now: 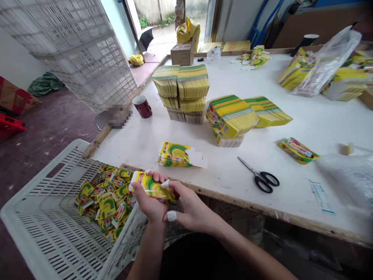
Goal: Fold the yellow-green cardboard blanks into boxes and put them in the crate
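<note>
The left hand (154, 208) is wrapped round a small yellow carton (153, 188), gripping it from underneath with the thumb up at one end. The right hand (194, 208) has its taped index finger against the carton's other end and its taped thumb down by the left wrist; I can't tell from here whether it is pinching the carton too.

Just left of the grip, below the table edge, sits a pale plastic crate (58, 241) with a heap of filled-looking yellow boxes (109, 202) inside. Right beyond the hands, a few flattened cartons (176, 154) lie on the white table (224, 177). Off to the right of the grip rest black-handled scissors (258, 174). Farther past the hands stand a dark red mug (142, 107) and tall bundles of flat cartons (182, 91), with a brown cardboard box (181, 55) behind them.
</note>
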Demonstrator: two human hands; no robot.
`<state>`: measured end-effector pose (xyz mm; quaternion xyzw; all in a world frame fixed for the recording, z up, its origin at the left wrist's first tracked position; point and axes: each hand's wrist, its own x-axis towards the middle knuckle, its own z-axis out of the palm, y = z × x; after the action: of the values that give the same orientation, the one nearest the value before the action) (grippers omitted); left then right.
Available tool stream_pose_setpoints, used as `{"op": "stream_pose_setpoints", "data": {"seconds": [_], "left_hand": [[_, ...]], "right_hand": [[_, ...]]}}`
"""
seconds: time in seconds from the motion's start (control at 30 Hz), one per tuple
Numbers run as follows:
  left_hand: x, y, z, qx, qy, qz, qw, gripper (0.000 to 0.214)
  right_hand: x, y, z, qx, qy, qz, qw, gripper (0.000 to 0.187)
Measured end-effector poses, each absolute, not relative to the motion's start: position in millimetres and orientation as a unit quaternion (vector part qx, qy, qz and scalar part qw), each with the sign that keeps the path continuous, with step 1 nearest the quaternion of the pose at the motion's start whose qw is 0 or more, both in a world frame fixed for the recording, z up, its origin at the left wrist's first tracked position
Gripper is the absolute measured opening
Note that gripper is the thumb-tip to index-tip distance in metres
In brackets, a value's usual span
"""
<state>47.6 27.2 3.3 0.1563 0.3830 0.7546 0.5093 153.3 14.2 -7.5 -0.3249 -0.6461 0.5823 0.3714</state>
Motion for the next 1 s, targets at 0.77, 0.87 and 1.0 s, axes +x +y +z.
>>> {"op": "stream_pose_setpoints", "data": {"seconds": [0.77, 0.87, 1.0], "left_hand": [[48, 8, -9, 0.295, 0.440, 0.673, 0.515, 0.029], [48, 8, -9, 0.307, 0.441, 0.675, 0.506, 0.022], [48, 10, -13, 0.284, 0.447, 0.700, 0.480, 0.017]], "right_hand": [[168, 20, 0, -0.261, -0.481, 0.698, 0.462, 0.030], [169, 24, 0, -0.292, -0.468, 0.678, 0.485, 0.026], [168, 26, 1, -0.320, -0.439, 0.670, 0.506, 0.034]]}}
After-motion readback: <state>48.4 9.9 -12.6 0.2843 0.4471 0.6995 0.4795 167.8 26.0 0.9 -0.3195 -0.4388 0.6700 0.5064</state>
